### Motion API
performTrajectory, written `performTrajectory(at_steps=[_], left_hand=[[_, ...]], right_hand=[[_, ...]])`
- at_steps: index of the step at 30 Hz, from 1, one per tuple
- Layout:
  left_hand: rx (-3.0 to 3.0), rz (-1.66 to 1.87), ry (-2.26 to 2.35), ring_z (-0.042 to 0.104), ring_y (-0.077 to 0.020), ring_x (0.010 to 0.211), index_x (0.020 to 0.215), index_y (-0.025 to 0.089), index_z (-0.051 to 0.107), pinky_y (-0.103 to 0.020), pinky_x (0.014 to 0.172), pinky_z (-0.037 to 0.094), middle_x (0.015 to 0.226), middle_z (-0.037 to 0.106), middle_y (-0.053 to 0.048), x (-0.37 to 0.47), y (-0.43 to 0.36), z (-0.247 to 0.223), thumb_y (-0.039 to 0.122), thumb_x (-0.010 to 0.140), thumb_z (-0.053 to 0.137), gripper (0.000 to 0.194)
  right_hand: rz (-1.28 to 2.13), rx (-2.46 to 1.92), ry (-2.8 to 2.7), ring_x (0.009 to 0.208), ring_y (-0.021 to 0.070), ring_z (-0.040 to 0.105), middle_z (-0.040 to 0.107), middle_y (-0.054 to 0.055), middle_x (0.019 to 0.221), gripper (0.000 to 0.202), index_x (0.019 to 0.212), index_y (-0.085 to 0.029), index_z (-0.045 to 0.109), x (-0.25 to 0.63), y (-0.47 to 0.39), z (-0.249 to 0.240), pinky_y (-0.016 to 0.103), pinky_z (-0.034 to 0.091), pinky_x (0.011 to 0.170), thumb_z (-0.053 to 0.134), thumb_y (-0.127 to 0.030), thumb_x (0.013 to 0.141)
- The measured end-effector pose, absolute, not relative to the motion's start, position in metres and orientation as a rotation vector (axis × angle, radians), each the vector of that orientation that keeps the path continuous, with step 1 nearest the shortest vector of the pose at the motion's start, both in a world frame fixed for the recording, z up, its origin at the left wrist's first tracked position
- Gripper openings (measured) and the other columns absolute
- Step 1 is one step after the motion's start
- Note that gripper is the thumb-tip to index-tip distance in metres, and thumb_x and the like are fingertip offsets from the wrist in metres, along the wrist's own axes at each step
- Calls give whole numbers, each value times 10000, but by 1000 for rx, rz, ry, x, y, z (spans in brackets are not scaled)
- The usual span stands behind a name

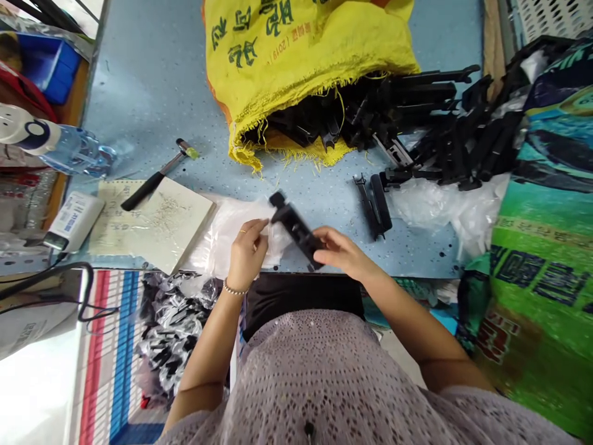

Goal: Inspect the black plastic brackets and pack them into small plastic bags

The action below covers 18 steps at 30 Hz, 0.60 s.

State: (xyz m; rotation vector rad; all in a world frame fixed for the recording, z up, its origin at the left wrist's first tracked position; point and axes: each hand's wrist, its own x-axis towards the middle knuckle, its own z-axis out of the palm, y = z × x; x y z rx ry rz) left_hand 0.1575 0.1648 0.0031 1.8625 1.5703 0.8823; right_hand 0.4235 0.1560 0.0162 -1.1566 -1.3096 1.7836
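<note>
My right hand [341,252] is closed around the lower end of a long black plastic part [296,228], which is tilted and slightly blurred. To its left, my left hand [249,250] has thumb and fingers pinched at a clear plastic bag [277,242], close to the part's upper end. A stack of clear bags [217,238] lies under and beside this hand at the table's front edge. Two more black parts [374,207] rest on the blue table [148,86], right of my right hand.
A yellow woven sack [306,55] spills black parts [412,105] toward the right. A small hammer [152,179] lies across a paper pad [157,228] at left, near a water bottle [69,145] and a white box [76,221]. Bagged parts fill a crate [125,346] below.
</note>
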Motion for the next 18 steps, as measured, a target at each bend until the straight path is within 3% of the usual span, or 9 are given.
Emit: performTrajectory(at_steps=[3, 5, 7, 10, 14, 16, 18], left_hand=[[1887, 910, 1540, 702, -135, 842, 1434, 208, 604, -318, 773, 642, 1399, 634, -155, 156, 167, 3, 75, 916, 546, 538], [2005, 899, 1510, 730, -170, 997, 1530, 233, 508, -341, 883, 651, 1492, 573, -162, 157, 163, 4, 60, 940, 520, 614], [2198, 875, 1411, 665, -236, 1268, 1592, 247, 418, -390, 1055, 608, 1541, 541, -151, 162, 155, 6, 30, 954, 492, 678], [2431, 869, 1179, 546, -252, 1436, 1646, 253, 292, -411, 1157, 549, 1554, 540, -136, 171, 140, 5, -18, 947, 478, 773], [2449, 1003, 1164, 568, -228, 1411, 1650, 246, 280, -373, 1143, 555, 1535, 547, -150, 176, 127, 2, -41, 939, 468, 789], [2425, 996, 1114, 567, -238, 1412, 1655, 255, 267, -388, 1139, 558, 1518, 557, -155, 177, 126, 3, -26, 946, 450, 784], [2398, 920, 1017, 560, -265, 1417, 1668, 262, 226, -431, 1137, 560, 1506, 557, -166, 179, 128, 6, 35, 961, 471, 782]], right_hand=[[1598, -1374, -1713, 1048, 257, 679, 705, 55, 1136, 316, 1153, -265, 638, 431, 147, 23, 456, 549, 949, 738, -362, 869], [1340, -1507, -1813, 1152, 306, 648, 687, 94, 1215, 388, 1203, -258, 620, 425, 144, 22, 528, 511, 1022, 742, -291, 836], [1288, -1494, -1763, 1236, 333, 612, 662, 120, 1286, 567, 1329, -259, 571, 412, 146, 17, 568, 478, 1079, 765, -271, 797], [1683, -1282, -1332, 1124, 286, 675, 693, 86, 1207, 699, 1450, -293, 472, 392, 156, 7, 514, 562, 997, 760, -398, 822], [2069, -1032, -656, 874, 251, 719, 737, 81, 994, 563, 1208, -229, 617, 369, 168, 0, 449, 644, 794, 579, -693, 890], [2000, -1079, -666, 1011, 259, 719, 744, 83, 1087, 521, 1188, -241, 648, 362, 165, 1, 451, 629, 925, 590, -674, 905], [1854, -1170, -884, 1290, 258, 625, 687, 68, 1319, 446, 1286, -289, 649, 359, 156, 7, 455, 505, 1154, 592, -581, 954]])
